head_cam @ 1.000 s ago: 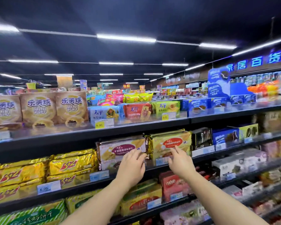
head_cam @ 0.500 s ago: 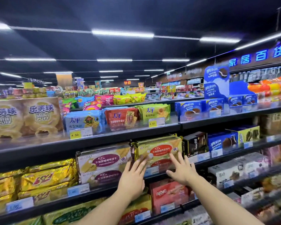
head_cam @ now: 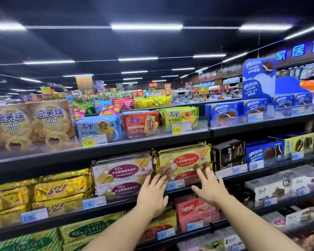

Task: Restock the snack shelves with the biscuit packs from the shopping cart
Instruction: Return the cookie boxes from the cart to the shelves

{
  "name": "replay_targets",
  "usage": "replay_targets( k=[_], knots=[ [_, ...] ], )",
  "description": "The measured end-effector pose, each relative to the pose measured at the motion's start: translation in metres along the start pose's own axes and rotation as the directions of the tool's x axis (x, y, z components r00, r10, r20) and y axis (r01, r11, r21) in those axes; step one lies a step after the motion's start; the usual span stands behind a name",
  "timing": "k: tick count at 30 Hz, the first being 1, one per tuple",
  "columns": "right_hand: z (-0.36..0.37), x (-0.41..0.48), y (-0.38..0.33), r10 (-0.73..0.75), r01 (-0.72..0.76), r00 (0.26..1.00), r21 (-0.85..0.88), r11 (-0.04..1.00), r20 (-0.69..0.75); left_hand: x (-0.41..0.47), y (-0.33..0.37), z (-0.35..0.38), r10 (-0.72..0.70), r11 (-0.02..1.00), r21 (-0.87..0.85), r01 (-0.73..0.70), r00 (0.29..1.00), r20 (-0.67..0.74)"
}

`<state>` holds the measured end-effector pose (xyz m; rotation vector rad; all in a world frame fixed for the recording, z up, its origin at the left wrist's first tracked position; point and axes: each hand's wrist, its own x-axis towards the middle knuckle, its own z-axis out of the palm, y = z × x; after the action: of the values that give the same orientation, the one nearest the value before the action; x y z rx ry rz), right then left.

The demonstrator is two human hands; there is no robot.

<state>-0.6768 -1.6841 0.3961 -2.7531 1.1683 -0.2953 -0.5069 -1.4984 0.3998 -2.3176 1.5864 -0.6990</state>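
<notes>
Up front, the left hand (head_cam: 153, 193) and the right hand (head_cam: 211, 189) are both raised toward the second shelf (head_cam: 120, 205), palms facing away and fingers straight and spread. Neither has hold of anything. Their fingertips overlap the front face of a green-and-gold biscuit pack (head_cam: 184, 157), the left at its lower left corner and the right at its lower right; the tips are smeared by motion blur, so firm contact cannot be confirmed. That pack lies flat on top of a second pack of the same kind (head_cam: 186, 177), which shows between the two hands, and both sit at the shelf's front edge.

Just to the left, touching the green pack's crimped end, stand two stacked purple-label packs (head_cam: 121, 171), and further left are shiny gold packs (head_cam: 62, 189). To the right, a black box (head_cam: 227, 154) sits beside the green pack, then a blue box (head_cam: 263, 153) printed with a chocolate sandwich biscuit.

One shelf down, below the right hand, is a red Nabati pack (head_cam: 196, 211). On the top shelf are blue (head_cam: 98, 127), red (head_cam: 140, 124) and green cracker packs (head_cam: 179, 116), with tan Mini Puff boxes (head_cam: 31, 122) at far left.
</notes>
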Motion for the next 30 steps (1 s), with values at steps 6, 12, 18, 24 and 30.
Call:
replay_targets(
  k=[6,12,18,24,30],
  knots=[
    [-0.007,-0.015,-0.004,-0.061,0.064,0.992,0.022,0.998,-0.106,-0.008,-0.012,-0.005,0.113,0.994,0.007,-0.113,0.982,-0.153],
    [-0.047,-0.036,-0.031,-0.294,0.325,0.866,0.009,0.946,-0.406,-0.019,-0.047,-0.028,0.137,0.988,-0.01,-0.151,0.92,-0.367],
    [-0.135,-0.015,-0.076,-0.393,0.468,0.586,-0.1,0.878,-0.709,-0.007,-0.105,-0.097,0.079,0.997,0.033,-0.073,0.838,-0.54],
    [-0.207,0.029,-0.117,-0.352,0.414,0.732,-0.031,0.91,-0.584,0.006,-0.179,-0.149,-0.141,0.99,-0.088,0.11,0.831,-0.538],
    [-0.246,0.066,-0.128,-0.277,0.275,0.933,-0.041,0.961,-0.23,0.016,-0.222,-0.149,-0.368,0.924,-0.254,0.287,0.851,-0.376]
  ],
)
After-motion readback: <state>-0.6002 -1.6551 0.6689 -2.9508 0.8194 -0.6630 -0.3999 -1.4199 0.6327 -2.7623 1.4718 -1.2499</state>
